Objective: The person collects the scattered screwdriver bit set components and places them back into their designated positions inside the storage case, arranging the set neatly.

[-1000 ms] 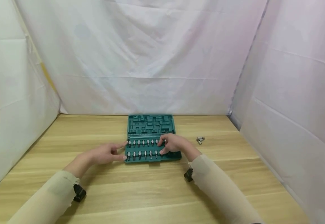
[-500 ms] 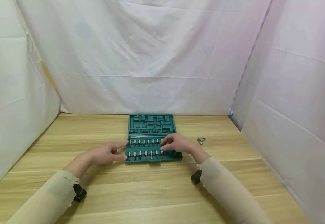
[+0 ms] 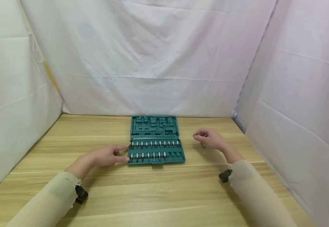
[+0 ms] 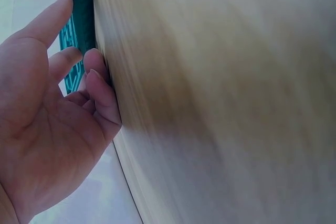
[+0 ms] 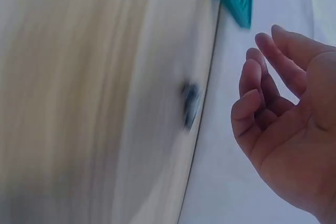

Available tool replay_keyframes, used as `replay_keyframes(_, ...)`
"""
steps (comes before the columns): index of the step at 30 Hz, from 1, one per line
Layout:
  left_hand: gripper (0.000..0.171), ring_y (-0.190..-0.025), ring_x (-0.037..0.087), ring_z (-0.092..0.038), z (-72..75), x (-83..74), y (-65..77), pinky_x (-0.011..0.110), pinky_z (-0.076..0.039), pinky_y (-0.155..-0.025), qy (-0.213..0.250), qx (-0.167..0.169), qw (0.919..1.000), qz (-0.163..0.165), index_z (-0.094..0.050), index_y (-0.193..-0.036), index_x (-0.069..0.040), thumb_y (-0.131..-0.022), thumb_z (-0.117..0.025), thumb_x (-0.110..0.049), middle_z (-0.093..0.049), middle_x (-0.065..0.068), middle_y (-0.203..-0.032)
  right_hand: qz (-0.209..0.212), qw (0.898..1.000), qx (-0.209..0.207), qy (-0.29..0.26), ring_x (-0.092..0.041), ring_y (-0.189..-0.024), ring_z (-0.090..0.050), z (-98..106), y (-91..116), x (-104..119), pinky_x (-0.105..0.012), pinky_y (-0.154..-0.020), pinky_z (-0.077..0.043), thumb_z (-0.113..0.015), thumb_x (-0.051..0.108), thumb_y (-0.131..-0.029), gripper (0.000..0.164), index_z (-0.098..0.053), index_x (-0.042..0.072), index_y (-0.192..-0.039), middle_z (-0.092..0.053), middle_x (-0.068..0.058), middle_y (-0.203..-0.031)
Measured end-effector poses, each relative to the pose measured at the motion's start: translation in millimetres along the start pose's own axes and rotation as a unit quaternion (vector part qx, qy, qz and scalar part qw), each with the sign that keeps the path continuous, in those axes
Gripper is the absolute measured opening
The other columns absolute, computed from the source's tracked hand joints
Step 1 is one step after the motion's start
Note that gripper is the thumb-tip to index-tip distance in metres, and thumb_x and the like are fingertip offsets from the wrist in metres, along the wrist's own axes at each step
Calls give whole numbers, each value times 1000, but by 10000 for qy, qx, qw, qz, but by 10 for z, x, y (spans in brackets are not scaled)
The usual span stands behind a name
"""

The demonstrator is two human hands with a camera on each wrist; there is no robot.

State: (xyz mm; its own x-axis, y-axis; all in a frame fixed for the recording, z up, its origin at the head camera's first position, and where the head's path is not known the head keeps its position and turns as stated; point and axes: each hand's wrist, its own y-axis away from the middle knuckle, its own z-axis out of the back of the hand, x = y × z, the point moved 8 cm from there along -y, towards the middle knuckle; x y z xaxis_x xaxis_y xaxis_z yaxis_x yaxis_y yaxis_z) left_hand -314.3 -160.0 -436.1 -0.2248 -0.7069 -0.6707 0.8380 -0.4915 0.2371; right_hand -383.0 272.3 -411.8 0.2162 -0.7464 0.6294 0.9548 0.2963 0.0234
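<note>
A green plastic case (image 3: 156, 150) lies unfolded on the table. Two rows of metal bit sockets (image 3: 154, 156) fill its near half, except for bare slots at the lower row's right end. My left hand (image 3: 107, 155) touches the case's left edge with outstretched thumb and index finger; its other fingers are bent, as the left wrist view shows. To the right of the case, my right hand (image 3: 212, 139) hovers over a few loose bit sockets (image 5: 190, 104), partly hiding them in the head view. Nothing shows between its fingers, and the right wrist view has the sockets below, apart from the hand.
The case's far half (image 3: 154, 125) is a moulded lid tray with shaped hollows. Around the wooden table (image 3: 141, 195) hang white sheets, with the back sheet (image 3: 153, 63) close behind the case.
My right hand has left the case and moved right to the loose bit sockets, uncovering the right ends of both rows. The left hand stays at the case's edge.
</note>
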Motion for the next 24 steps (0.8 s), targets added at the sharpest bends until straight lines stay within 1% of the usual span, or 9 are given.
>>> replay_keyframes(3, 85, -72, 18, -44, 2, -2, -4, 31, -42, -64, -49, -2, 10000, -44, -33, -174, -26, -104, -75, -47, -51, 3, -83, -53, 9993, -113, 356, -25, -99, -67, 128, 56, -171, -38, -82, -55, -67, 32, -111, 28, -79, 13, -128, -76, -11, -118)
replay_keyframes(5, 85, -72, 17, -44, 4, -4, -5, 31, -41, -63, -61, -3, 10000, -56, -33, -174, -26, -104, -76, -48, -51, 2, -83, 26, 9985, -105, 530, -25, -100, -67, 187, 84, -236, -39, -83, -54, -69, 24, -109, 23, -81, 13, -125, -76, -11, -117)
replay_keyframes(8, 85, -72, 17, -44, 8, 3, -9, 31, -42, -63, -53, 2, 10000, -43, -33, -174, -26, -104, -75, -47, -51, 2, -82, 160, 9976, -14, 674, -28, -103, -67, 228, 104, -278, -44, -87, -54, -72, 11, -104, 21, -84, 14, -120, -79, -11, -119)
replay_keyframes(11, 85, -72, 17, -44, 5, 20, -8, 30, -42, -63, -39, 6, 10000, 17, -32, -174, -28, -104, -75, -48, -52, 2, -83, 231, 9966, 118, 784, -33, -113, -68, 209, 99, -292, -54, -96, -54, -73, 3, -100, 25, -87, 15, -117, -80, -11, -124)
replay_keyframes(14, 85, -73, 17, -45, -1, 26, -10, 30, -42, -64, -71, 10, 10000, 8, -31, -175, -27, -104, -75, -48, -53, 3, -84, 268, 9946, 188, 984, -37, -123, -66, 173, 78, -302, -62, -106, -51, -73, 0, -99, 28, -88, 16, -117, -80, -12, -129)
replay_keyframes(16, 85, -72, 17, -45, 0, 24, -13, 30, -41, -64, -74, -5, 10000, 17, -32, -174, -28, -104, -75, -48, -52, 3, -84, 297, 9932, 190, 1107, -38, -121, -66, 156, 62, -298, -63, -107, -50, -73, 1, -99, 28, -88, 16, -117, -79, -13, -128)
replay_keyframes(20, 84, -71, 17, -44, 4, 16, -12, 30, -41, -63, -22, -9, 10000, -13, -33, -174, -27, -104, -75, -47, -51, 2, -82, 396, 9908, 145, 1290, -33, -113, -65, 132, 21, -280, -60, -103, -51, -74, 1, -98, 26, -88, 15, -116, -78, -14, -123)
replay_keyframes(21, 85, -71, 17, -43, 3, 10, -9, 30, -41, -63, -25, 2, 10000, -37, -32, -174, -26, -104, -75, -47, -50, 2, -82, 400, 9905, 138, 1312, -31, -112, -65, 124, 8, -279, -59, -103, -51, -75, 2, -99, 25, -88, 15, -115, -77, -13, -122)
replay_keyframes(24, 85, -70, 15, -43, 7, 19, -8, 29, -41, -63, -5, 14, 10000, 6, -32, -174, -28, -104, -76, -47, -50, 1, -81, 467, 9894, 173, 1365, -29, -110, -64, 106, -14, -261, -57, -101, -52, -77, 3, -99, 22, -89, 15, -113, -78, -11, -119)
